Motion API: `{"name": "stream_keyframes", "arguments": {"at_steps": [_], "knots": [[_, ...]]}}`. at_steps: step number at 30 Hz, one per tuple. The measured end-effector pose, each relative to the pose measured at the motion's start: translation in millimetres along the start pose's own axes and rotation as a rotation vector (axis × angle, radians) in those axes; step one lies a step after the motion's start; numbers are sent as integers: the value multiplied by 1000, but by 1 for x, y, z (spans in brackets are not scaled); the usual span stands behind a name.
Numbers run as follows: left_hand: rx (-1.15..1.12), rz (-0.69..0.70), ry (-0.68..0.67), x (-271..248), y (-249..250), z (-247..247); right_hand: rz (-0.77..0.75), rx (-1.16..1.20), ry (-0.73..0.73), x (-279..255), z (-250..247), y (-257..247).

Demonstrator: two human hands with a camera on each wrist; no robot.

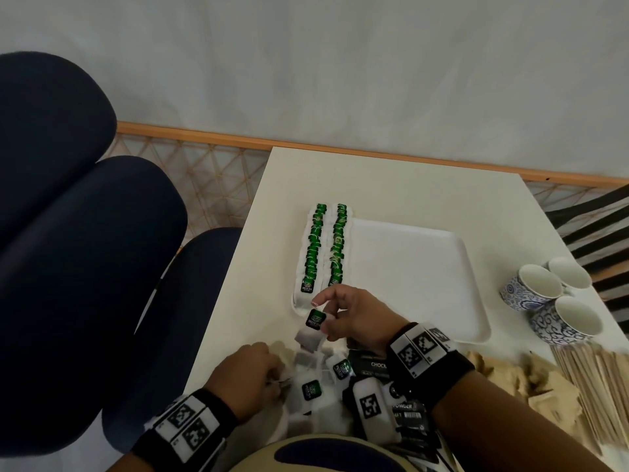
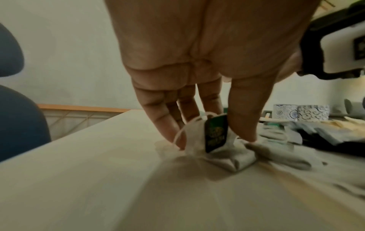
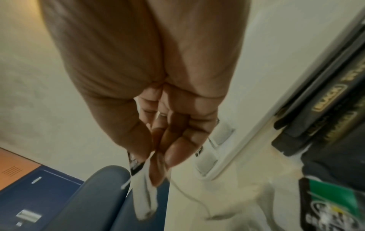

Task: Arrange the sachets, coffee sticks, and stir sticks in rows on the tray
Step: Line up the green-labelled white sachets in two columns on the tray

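Head view: white tray [image 1: 425,267] sits on the table [image 1: 238,301]. Two neat rows of green-labelled tea bags [image 1: 323,247] run along the tray's left edge. A loose pile of tea bags [image 1: 316,379] lies at the near table edge, with black coffee sticks [image 1: 374,366] beside it and wooden stir sticks [image 1: 592,379] to the far right. Three patterned cups [image 1: 544,294] stand right of the tray. Right hand [image 1: 354,318] hangs above the table just short of the tray's near left corner, thumb and fingers pinching one tea bag [image 1: 315,327]; its green tag faces up, pouch dangling. Left hand [image 1: 252,373] is down in the pile, fingers curled onto a bag.

Left wrist view: left hand [image 2: 197,70] points down, fingers [image 2: 164,123] and thumb spread slightly and closing on a tea bag [image 2: 215,140] resting on the table, green tag upright between them.

Right wrist view: right hand [image 3: 158,109] has fingertips [image 3: 173,153] pressed together, pinching its tea bag [image 3: 144,187], which hangs below. Tray rim and coffee sticks [image 3: 326,117] at right, blurred.
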State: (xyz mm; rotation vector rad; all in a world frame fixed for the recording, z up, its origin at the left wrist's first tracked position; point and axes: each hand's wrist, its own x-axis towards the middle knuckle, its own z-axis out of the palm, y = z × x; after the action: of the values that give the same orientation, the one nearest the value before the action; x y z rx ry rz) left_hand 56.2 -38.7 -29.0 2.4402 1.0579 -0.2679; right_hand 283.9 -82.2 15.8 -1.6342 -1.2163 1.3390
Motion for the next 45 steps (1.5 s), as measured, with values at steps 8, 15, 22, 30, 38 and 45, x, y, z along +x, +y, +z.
{"name": "stream_keyframes", "arguments": {"at_steps": [8,15,22,30,38,45], "knots": [[-588,3,38,7,7,-26,-46,-15,6,-8,-1,-3],[-653,14,294,25,25,-36,-30,-177,43,-8,5,-5],[-654,-18,250,24,20,-27,96,-399,171,-2,-17,9],[-620,-102,236,15,1,-18,251,-505,245,42,-27,32],[-641,-160,251,7,-16,-13,348,-584,264,55,-17,31],[-624,-173,235,4,-18,-11,357,-605,264,56,-22,28]]}}
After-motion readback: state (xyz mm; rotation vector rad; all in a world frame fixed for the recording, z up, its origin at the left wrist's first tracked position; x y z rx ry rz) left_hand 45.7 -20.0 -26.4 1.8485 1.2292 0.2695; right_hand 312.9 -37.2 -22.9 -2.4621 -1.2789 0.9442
